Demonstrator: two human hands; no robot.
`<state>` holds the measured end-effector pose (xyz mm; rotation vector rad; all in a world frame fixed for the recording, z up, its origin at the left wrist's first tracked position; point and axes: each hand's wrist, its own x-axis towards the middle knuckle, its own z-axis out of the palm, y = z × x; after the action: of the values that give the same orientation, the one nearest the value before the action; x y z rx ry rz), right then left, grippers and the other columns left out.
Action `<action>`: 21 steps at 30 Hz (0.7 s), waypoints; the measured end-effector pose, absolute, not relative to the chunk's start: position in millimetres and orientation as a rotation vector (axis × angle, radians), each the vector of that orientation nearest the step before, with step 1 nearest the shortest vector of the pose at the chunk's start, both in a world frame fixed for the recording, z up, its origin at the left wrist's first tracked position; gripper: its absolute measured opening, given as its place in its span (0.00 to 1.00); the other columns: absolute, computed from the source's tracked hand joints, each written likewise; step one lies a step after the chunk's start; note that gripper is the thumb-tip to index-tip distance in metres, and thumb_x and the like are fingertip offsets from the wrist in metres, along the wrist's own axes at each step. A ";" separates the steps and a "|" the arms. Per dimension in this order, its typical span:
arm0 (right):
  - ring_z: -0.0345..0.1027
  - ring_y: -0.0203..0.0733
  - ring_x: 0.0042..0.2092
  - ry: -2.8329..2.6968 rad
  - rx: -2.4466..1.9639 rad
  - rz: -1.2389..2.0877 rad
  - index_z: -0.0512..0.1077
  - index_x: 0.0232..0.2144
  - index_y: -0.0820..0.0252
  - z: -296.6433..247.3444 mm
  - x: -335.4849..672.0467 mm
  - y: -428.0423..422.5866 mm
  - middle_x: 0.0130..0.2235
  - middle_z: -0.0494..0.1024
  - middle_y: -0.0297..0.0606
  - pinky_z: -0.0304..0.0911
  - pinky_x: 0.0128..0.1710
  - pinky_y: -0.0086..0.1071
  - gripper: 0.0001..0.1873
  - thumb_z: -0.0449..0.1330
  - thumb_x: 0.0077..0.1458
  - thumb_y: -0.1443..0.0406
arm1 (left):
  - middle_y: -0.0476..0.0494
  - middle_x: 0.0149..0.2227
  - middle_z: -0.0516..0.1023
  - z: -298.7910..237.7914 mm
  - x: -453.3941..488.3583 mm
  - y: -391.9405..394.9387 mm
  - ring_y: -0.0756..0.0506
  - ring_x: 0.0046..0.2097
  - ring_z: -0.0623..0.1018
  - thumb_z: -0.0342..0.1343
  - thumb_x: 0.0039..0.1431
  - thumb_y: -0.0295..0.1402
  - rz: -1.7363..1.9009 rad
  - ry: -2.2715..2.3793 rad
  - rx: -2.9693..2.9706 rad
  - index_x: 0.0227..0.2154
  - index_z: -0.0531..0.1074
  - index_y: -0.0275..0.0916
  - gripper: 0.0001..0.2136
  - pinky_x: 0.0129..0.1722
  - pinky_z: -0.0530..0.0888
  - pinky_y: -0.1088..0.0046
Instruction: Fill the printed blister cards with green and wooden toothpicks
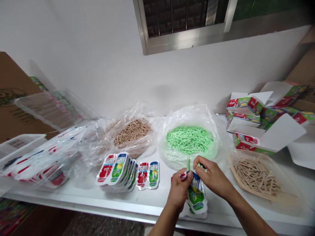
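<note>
Near the table's front edge, my left hand (180, 188) is closed on a shiny twin packet printed with red and green bottles. Pale green sticks (188, 164) stand up at the packet's top, beside its thumb. Close by on the right, my right hand (209, 173) is pinched around several short green sticks (201, 167), its fingertips at the packet's upper edge. Below both hands lie more twin packets (197, 200), partly hidden by them. Behind them an open clear bag (189, 139) holds a heap of green sticks.
Left of my hands sit a stack of twin packets (114, 172) and a pair lying flat (148, 175). Brown sticks fill a bag (133, 132) and a tray (256, 175). Open printed boxes (248, 121) stand at right; a plastic-covered packet pile (49, 160) lies at left.
</note>
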<state>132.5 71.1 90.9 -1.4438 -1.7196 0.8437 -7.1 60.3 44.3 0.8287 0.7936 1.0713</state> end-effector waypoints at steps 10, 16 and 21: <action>0.64 0.38 0.36 -1.623 -1.249 1.064 0.69 0.31 0.58 85.4 130.8 72.3 0.31 0.70 0.32 0.60 0.38 0.29 0.11 0.53 0.58 0.58 | 0.51 0.23 0.62 43.9 -8.2 59.9 0.53 0.26 0.61 0.59 0.54 0.39 1.038 0.687 0.868 0.27 0.68 0.33 0.13 0.28 0.59 0.77; 0.62 0.36 0.32 -1.653 -1.268 1.033 0.67 0.27 0.58 86.7 131.0 72.6 0.27 0.67 0.29 0.58 0.34 0.28 0.10 0.54 0.57 0.59 | 0.52 0.22 0.59 44.1 -8.1 57.3 0.54 0.26 0.60 0.60 0.54 0.38 1.053 0.652 0.830 0.26 0.68 0.32 0.12 0.28 0.59 0.78; 0.61 0.36 0.32 -1.676 -1.273 1.026 0.65 0.27 0.58 86.7 132.1 72.9 0.26 0.66 0.29 0.58 0.33 0.28 0.10 0.54 0.56 0.59 | 0.50 0.24 0.63 45.7 -8.1 57.0 0.53 0.27 0.62 0.60 0.54 0.37 1.037 0.618 0.818 0.27 0.70 0.32 0.11 0.30 0.61 0.77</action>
<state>132.1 72.9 86.7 -1.2731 -1.6757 1.0261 -8.1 57.0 45.7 0.8183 0.6181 1.0373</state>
